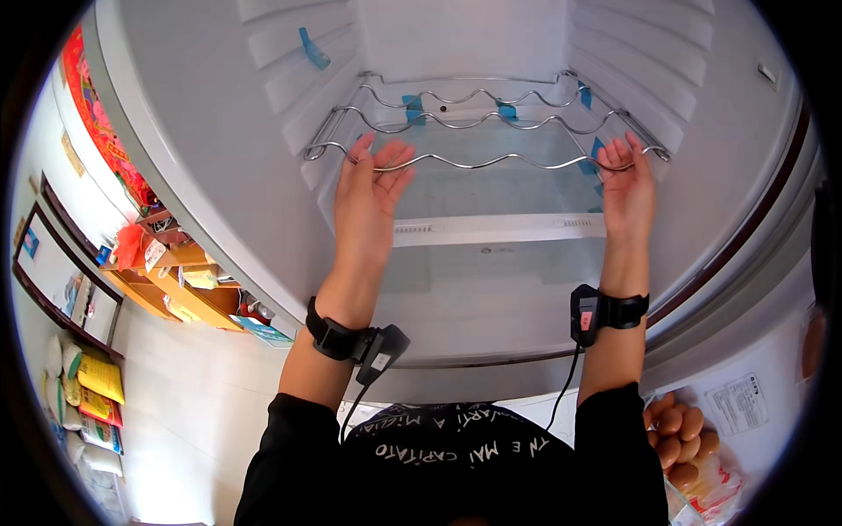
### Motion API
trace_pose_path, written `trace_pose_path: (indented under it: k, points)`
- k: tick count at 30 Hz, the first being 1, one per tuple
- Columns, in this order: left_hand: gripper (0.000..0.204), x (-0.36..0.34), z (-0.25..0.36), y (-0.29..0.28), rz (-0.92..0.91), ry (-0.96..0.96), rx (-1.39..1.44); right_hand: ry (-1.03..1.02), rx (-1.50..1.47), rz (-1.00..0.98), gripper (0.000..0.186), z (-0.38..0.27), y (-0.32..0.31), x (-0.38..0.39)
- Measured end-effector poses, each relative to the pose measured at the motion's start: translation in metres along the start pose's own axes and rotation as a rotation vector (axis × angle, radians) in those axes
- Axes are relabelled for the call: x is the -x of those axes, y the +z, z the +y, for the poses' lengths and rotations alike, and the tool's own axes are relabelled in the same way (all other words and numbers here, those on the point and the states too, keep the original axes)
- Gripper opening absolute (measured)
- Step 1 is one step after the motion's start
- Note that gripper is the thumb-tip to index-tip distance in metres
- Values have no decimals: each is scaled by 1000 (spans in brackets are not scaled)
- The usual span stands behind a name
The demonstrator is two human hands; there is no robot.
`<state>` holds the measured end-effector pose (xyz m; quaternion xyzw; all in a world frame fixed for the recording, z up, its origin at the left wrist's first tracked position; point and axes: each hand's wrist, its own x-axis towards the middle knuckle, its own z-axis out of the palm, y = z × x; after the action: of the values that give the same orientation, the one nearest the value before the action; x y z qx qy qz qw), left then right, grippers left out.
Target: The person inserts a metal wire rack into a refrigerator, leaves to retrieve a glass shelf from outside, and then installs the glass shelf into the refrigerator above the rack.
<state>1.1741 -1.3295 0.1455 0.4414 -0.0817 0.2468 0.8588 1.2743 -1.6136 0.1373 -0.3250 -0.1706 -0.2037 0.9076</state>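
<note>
A wavy chrome wire rack (474,164) spans the inside of an open white fridge. My left hand (373,188) holds its front wire near the left end, palm turned up, thumb and fingers at the bar. Near the right end, my right hand (626,184) has its fingers curled at the same front wire. Under the rack is a glass shelf (491,193) with a white front trim (491,226). Strips of blue tape (412,110) show behind the wires and on the fridge's side walls.
Ribbed fridge walls (281,44) flank the rack. At the lower right, several brown eggs (675,425) sit beside the fridge door area. To the left, outside the fridge, are wooden shelves (175,280) with mixed items and stacked sacks (98,377) on the floor.
</note>
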Motion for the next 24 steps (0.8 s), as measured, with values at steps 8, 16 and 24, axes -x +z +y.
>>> trace_pose_path:
  k: [8,16,24]
  points:
    - [14,-2,1,2,44,-28,32,-39,86,12,20,0,9,4]
    - [15,1,-10,-2,40,25,95,-103,8,-113,31,4,-3,10]
    - [36,11,-39,12,14,-19,9,280,-252,100,36,-2,-22,7]
